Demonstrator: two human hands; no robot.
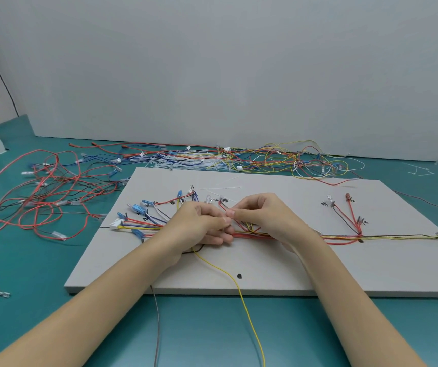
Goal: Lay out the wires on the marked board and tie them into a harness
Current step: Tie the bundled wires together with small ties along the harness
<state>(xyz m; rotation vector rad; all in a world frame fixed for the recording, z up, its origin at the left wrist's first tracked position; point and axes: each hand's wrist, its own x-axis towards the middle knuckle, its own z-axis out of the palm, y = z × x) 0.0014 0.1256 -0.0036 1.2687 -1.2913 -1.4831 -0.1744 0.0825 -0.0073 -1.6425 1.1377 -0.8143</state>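
A grey marked board [278, 266] lies on the teal table. A bundle of red, yellow and black wires [345, 237] runs across its middle, fanning out at the left to blue terminals and a white connector [117, 223]. My left hand [202, 223] is closed around the bundle near the board's centre. My right hand [265, 213] pinches something thin right above it, fingertips touching the left hand's; what it pinches is too small to tell. A yellow wire [239, 284] trails off the board's front edge toward me. White cable ties [223, 187] lie just behind the hands.
Loose red and black wires [40, 192] sprawl over the table at left. A tangle of mixed wires and white ties [239, 160] lies behind the board against a white wall. A grey cable [157, 321] runs toward me. Cut tie ends [421, 170] lie at right.
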